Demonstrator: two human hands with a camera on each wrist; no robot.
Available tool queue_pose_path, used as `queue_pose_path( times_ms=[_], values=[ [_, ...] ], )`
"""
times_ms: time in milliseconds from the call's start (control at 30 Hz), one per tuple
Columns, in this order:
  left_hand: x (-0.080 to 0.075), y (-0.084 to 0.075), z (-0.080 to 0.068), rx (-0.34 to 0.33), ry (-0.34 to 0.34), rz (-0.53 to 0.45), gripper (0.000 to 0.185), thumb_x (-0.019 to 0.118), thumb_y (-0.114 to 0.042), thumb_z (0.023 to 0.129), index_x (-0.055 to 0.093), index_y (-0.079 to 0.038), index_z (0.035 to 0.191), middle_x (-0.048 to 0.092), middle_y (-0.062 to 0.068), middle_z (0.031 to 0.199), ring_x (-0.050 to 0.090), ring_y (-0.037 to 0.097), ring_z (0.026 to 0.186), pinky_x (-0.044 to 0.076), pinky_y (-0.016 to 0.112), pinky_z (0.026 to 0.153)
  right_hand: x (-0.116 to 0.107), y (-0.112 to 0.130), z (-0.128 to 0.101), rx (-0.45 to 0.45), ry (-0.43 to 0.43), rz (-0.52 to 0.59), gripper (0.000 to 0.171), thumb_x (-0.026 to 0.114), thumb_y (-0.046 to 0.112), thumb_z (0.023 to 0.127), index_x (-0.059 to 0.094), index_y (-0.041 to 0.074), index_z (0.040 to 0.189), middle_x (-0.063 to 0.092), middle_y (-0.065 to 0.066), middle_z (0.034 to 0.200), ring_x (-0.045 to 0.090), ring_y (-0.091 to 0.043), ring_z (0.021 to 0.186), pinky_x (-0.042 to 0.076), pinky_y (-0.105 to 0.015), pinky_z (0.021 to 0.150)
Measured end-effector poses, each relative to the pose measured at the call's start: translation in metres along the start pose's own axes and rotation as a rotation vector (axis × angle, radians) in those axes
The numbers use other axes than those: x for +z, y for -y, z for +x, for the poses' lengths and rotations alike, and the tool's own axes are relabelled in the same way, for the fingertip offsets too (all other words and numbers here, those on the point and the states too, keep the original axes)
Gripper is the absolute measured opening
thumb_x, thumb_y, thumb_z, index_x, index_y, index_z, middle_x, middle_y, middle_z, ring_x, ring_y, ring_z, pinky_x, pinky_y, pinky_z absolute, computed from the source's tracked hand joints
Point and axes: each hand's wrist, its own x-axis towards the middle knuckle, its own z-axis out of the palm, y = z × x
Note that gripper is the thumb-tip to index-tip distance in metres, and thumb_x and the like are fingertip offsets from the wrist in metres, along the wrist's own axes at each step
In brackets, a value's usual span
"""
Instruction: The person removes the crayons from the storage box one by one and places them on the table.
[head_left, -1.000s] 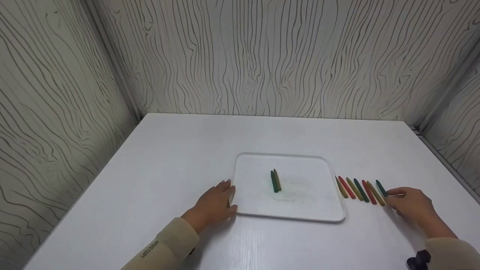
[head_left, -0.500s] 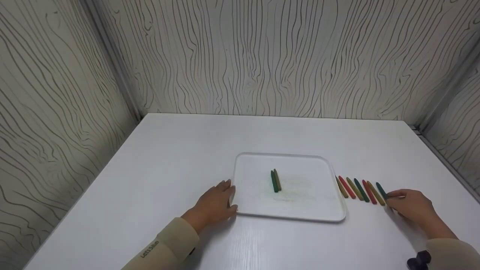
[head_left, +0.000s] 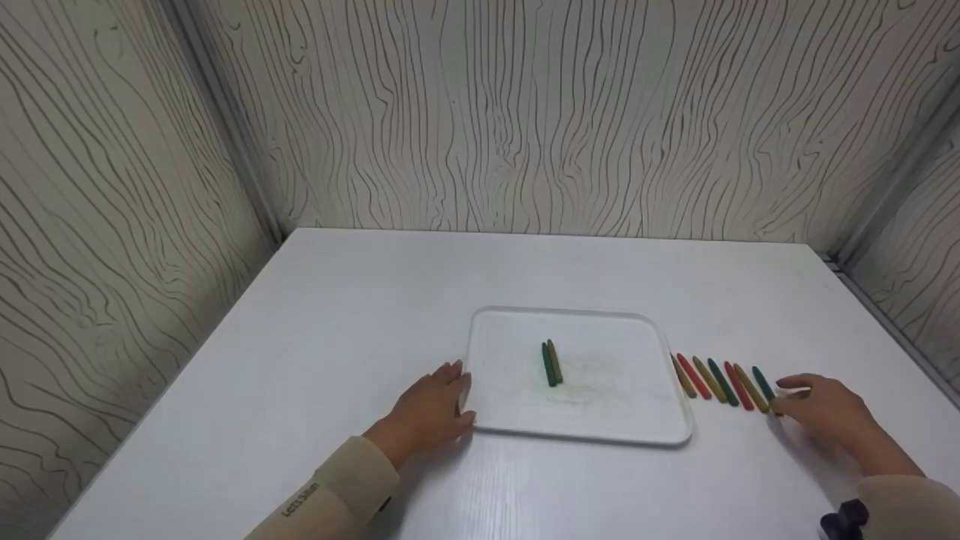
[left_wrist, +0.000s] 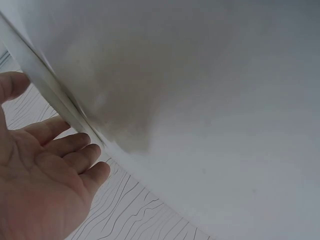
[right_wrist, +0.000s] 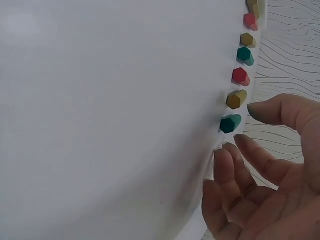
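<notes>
My left hand (head_left: 426,409) rests at the left edge of a white rectangular tray (head_left: 581,435), fingers loosely spread; in the left wrist view its fingertips (left_wrist: 90,155) lie along the tray's rim (left_wrist: 55,95). On the tray, a green crayon (head_left: 548,365) and a yellow-brown crayon (head_left: 555,361) lie side by side. My right hand (head_left: 823,409) is around the near end of another green crayon (head_left: 763,381), the rightmost in a slanted row. In the right wrist view, thumb and fingers stand apart on either side of that crayon (right_wrist: 230,123), not touching it.
The row of red, green and yellow-brown crayons (head_left: 739,385) runs from the tray's right edge to my right hand. Faint coloured smudges (head_left: 589,379) mark the tray. The white table (head_left: 360,292) meets wood-patterned panels (head_left: 480,120) at the back and sides.
My right hand held the green crayon, which shifted slightly nearer and settled beside the row; the thumb and fingers have now parted from it. The left hand and tray have stayed put.
</notes>
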Motion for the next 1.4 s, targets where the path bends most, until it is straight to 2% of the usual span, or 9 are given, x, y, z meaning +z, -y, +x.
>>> queue_pose_path(
  times_ms=[267, 400, 500, 633, 967, 1200, 1400],
  values=[
    [0.000, 0.001, 0.000, -0.003, -0.004, 0.002, 0.059, 0.055, -0.034, 0.093, 0.045, 0.001, 0.140, 0.036, 0.016, 0.148, 0.030, 0.030, 0.138, 0.028, 0.044, 0.111, -0.009, 0.006, 0.000, -0.072, -0.037, -0.143, 0.088, 0.059, 0.054, 0.088, 0.034, -0.018, 0.131, 0.041, -0.045, 0.122, 0.044, -0.060, 0.106, 0.044, -0.064, 0.080],
    [-0.001, 0.003, -0.002, 0.006, 0.002, -0.030, 0.059, 0.055, -0.033, 0.093, 0.045, 0.001, 0.140, 0.035, 0.016, 0.149, 0.029, 0.031, 0.138, 0.027, 0.045, 0.111, -0.012, 0.009, -0.001, -0.115, -0.071, -0.181, 0.091, 0.056, 0.059, 0.088, 0.034, -0.017, 0.132, 0.038, -0.048, 0.123, 0.040, -0.064, 0.108, 0.042, -0.069, 0.078],
    [-0.001, 0.004, -0.003, 0.011, 0.010, -0.052, 0.059, 0.054, -0.032, 0.093, 0.043, 0.001, 0.140, 0.034, 0.017, 0.149, 0.028, 0.031, 0.138, 0.026, 0.046, 0.111, -0.014, 0.013, -0.003, -0.109, -0.083, -0.194, 0.094, 0.055, 0.062, 0.086, 0.032, -0.014, 0.136, 0.034, -0.048, 0.126, 0.040, -0.065, 0.107, 0.039, -0.075, 0.072],
    [0.000, 0.006, -0.002, 0.011, 0.015, -0.053, 0.060, 0.054, -0.033, 0.093, 0.043, 0.001, 0.141, 0.034, 0.016, 0.149, 0.028, 0.031, 0.139, 0.026, 0.046, 0.111, -0.018, 0.021, -0.004, -0.054, -0.062, -0.198, 0.101, 0.053, 0.069, 0.083, 0.027, -0.009, 0.140, 0.026, -0.047, 0.131, 0.035, -0.067, 0.109, 0.031, -0.081, 0.069],
    [0.002, 0.005, -0.002, -0.006, 0.010, -0.048, 0.060, 0.054, -0.034, 0.093, 0.043, 0.000, 0.141, 0.033, 0.015, 0.150, 0.027, 0.030, 0.139, 0.025, 0.045, 0.112, -0.024, 0.046, -0.005, -0.086, -0.095, -0.218, 0.101, 0.053, 0.070, 0.083, 0.028, -0.009, 0.141, 0.027, -0.046, 0.132, 0.036, -0.068, 0.108, 0.034, -0.078, 0.066],
    [0.003, 0.003, 0.000, -0.015, 0.005, -0.033, 0.060, 0.055, -0.035, 0.093, 0.044, -0.001, 0.141, 0.034, 0.014, 0.150, 0.027, 0.029, 0.139, 0.025, 0.044, 0.112, -0.024, 0.059, -0.002, -0.116, -0.120, -0.234, 0.102, 0.053, 0.071, 0.081, 0.031, -0.008, 0.141, 0.029, -0.046, 0.131, 0.034, -0.068, 0.110, 0.033, -0.081, 0.070],
    [0.000, 0.001, 0.000, -0.015, 0.029, -0.046, 0.060, 0.055, -0.034, 0.093, 0.044, -0.001, 0.141, 0.033, 0.014, 0.150, 0.026, 0.029, 0.139, 0.024, 0.044, 0.112, -0.019, 0.070, 0.002, -0.133, -0.144, -0.235, 0.101, 0.053, 0.073, 0.080, 0.034, -0.007, 0.140, 0.031, -0.045, 0.131, 0.036, -0.065, 0.110, 0.033, -0.080, 0.073]
  ],
)
